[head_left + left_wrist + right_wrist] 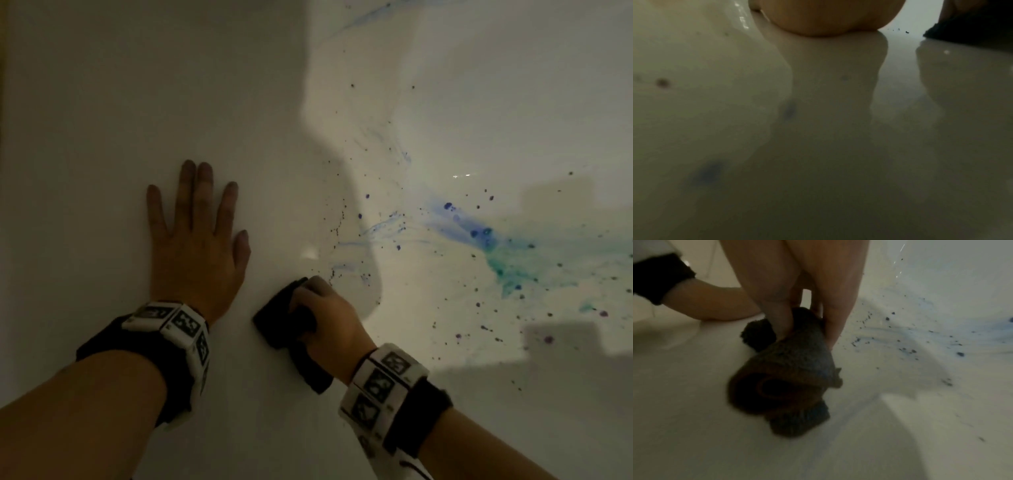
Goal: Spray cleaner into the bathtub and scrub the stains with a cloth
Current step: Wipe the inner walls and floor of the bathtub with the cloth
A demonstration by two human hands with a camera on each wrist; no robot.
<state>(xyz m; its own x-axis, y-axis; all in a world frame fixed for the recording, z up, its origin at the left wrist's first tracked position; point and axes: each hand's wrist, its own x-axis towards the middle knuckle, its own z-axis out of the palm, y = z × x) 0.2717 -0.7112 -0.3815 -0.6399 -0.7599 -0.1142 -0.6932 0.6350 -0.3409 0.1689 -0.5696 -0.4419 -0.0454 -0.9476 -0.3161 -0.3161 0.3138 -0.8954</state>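
Note:
A dark folded cloth [286, 318] lies on the white bathtub floor [102, 137], and my right hand [322, 308] grips it with fingers curled over its top. In the right wrist view the cloth [789, 373] is bunched under my fingers [777, 316]. My left hand [195, 236] rests flat on the tub, fingers spread, just left of the cloth. Blue and green stains [493, 246] with dark specks [337, 226] spread to the right of the cloth. In the left wrist view the heel of my palm [828, 19] presses on the glossy surface.
The tub wall curves up on the right, lit brightly, with fainter blue streaks [373, 15] near the top. Purple spots [548, 339] lie at the lower right. The left part of the tub is in shadow. No spray bottle is in view.

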